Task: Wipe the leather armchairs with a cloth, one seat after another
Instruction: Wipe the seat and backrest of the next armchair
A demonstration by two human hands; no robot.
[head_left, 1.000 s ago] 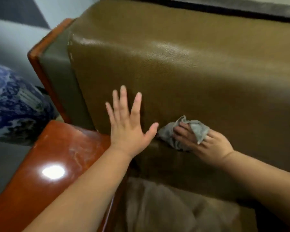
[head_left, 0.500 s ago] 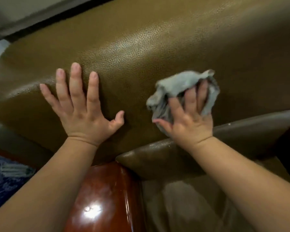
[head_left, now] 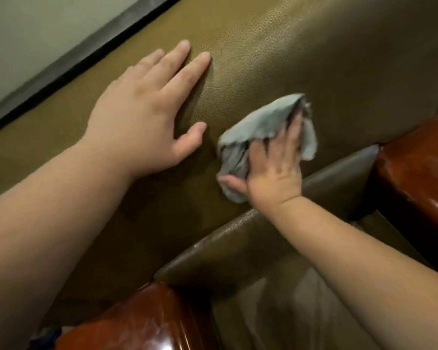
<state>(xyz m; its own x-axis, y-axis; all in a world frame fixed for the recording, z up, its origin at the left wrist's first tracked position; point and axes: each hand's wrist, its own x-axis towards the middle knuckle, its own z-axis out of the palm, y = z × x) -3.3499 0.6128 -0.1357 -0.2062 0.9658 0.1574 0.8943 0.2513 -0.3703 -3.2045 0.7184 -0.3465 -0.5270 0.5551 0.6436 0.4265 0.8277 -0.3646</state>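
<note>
Now the left hand [head_left: 139,117] lies flat on the olive-brown leather backrest [head_left: 301,59] of the armchair, fingers straight and spread a little, palm down, holding nothing. Just beside it, off the thumb, the right hand [head_left: 273,170] presses a crumpled grey cloth [head_left: 258,127] against the same backrest, fingers stretched over the fabric and the thumb pointing left along the lower edge of the bundle. The cloth bunches out above and to the left of those fingers, with a flap hanging past them on the right. It sits low on the backrest, right above the rounded leather seat cushion [head_left: 238,248]. The two hands are close but not touching. A glossy reddish wooden armrest [head_left: 137,324] shines at the bottom, and a second one [head_left: 415,178] shows at the right edge. Up top left, a dark strip [head_left: 86,54] runs along a pale wall [head_left: 36,34].
</note>
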